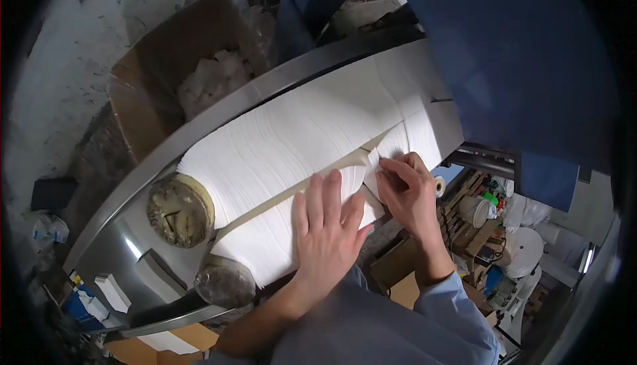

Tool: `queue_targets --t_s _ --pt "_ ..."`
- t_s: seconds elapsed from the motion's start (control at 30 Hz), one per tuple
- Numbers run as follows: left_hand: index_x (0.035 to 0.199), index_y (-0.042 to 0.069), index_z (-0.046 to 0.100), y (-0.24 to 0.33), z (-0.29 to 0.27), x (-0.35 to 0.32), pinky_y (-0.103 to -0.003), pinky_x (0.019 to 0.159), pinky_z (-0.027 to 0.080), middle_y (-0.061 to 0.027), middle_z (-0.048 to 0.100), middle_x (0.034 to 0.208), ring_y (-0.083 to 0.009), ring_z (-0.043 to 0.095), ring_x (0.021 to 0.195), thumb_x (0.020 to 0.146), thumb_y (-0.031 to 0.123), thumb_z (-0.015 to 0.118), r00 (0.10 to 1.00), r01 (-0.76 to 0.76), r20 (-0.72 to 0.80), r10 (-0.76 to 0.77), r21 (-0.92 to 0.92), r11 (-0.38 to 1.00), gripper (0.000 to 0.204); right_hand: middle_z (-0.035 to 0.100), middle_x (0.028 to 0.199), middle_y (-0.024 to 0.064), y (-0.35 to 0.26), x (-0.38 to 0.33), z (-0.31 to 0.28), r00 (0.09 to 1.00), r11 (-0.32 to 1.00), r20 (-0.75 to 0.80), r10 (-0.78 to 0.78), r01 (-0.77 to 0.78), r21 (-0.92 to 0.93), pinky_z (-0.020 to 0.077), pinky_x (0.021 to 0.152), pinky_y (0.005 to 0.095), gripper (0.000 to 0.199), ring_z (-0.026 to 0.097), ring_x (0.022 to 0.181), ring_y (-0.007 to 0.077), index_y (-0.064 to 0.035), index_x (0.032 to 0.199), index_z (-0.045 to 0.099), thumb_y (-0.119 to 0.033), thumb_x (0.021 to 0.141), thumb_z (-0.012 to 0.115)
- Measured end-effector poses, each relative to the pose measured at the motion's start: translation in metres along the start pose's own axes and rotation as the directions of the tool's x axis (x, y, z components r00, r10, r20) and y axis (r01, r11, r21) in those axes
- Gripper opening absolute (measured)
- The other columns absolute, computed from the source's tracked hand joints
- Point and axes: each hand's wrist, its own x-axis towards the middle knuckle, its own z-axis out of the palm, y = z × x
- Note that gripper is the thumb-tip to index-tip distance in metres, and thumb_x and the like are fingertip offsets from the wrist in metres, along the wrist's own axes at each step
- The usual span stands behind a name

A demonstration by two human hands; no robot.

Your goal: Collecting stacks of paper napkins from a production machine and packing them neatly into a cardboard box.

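Note:
Two long rows of thin white paper sheets, packed on edge like napkins, lie along a metal table: a wide far row (292,129) and a shorter near row (259,242). My left hand (325,232) rests on the near row, its fingers stretched out flat. At a gap in this row, my right hand (408,189) pinches a few white sheets (373,159) between thumb and fingers. Some sheets beside my left fingertips lean and curl toward the gap. More white sheets (419,136) stand beyond my right hand. Its fingertips are partly hidden.
Two round, tape-wrapped weights, one far (179,209) and one near (225,282), stand at the rows' left ends. The table's raised metal rim (255,89) curves along the far side. Beyond it sits a cardboard box (149,70) with white scraps. A blue machine panel (517,53) rises at right.

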Motion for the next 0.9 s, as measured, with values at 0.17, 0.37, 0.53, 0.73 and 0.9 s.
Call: queue_targets --t_s 0.17,0.37,0.53,0.73,0.9 --pt "0.135 0.019 0.058 0.002 0.002 -0.003 -0.059 0.120 0.023 -0.0215 0.037 0.160 -0.0434 0.034 0.148 0.083 0.051 0.076 0.999 0.042 0.028 -0.043 0.024 0.999 0.063 0.061 0.090 0.0090 -0.002 -0.001 -0.001 0.997 0.999 0.063 0.043 -0.044 0.014 0.0474 0.065 0.0268 0.022 0.060 0.074 0.0159 0.0038 0.106 0.074 0.000 0.085 0.076" --pt "0.137 0.020 0.057 0.005 0.000 0.000 -0.060 0.121 0.020 -0.0214 0.037 0.161 -0.0435 0.034 0.148 0.083 0.052 0.076 0.998 0.045 0.042 -0.046 0.033 0.998 0.066 0.061 0.092 0.0078 -0.003 0.000 -0.005 0.997 0.998 0.063 0.041 -0.043 0.035 0.0476 0.065 0.0264 0.023 0.061 0.074 0.0147 0.0033 0.108 0.074 0.001 0.085 0.076" --pt "0.143 0.020 0.053 0.007 0.001 0.004 -0.060 0.123 0.017 -0.0232 0.037 0.159 -0.0453 0.032 0.149 0.082 0.052 0.077 0.999 0.035 0.041 -0.036 0.025 0.999 0.073 0.062 0.092 0.0090 0.003 0.000 -0.006 0.998 0.999 0.064 0.013 -0.016 0.042 0.0498 0.065 0.0279 0.024 0.063 0.074 0.0172 0.0027 0.109 0.074 0.002 0.085 0.076" --pt "0.147 0.021 0.052 0.008 -0.004 0.003 -0.060 0.123 0.016 -0.0250 0.036 0.159 -0.0475 0.030 0.149 0.082 0.053 0.077 0.998 0.037 0.040 -0.040 0.056 0.998 0.076 0.065 0.093 0.0116 -0.003 0.004 -0.009 0.997 0.999 0.072 -0.018 0.015 0.045 0.0530 0.067 0.0307 0.023 0.066 0.074 0.0213 0.0024 0.108 0.075 0.000 0.085 0.076" --pt "0.148 0.020 0.051 0.015 -0.007 0.011 -0.062 0.122 0.016 -0.0262 0.036 0.158 -0.0499 0.028 0.150 0.080 0.048 0.080 0.998 0.008 0.055 -0.011 0.047 0.999 0.079 0.065 0.094 0.0121 -0.001 0.003 -0.008 0.998 0.999 0.044 -0.044 0.043 0.022 0.0539 0.068 0.0318 0.023 0.067 0.074 0.0235 0.0007 0.108 0.076 -0.003 0.085 0.076"
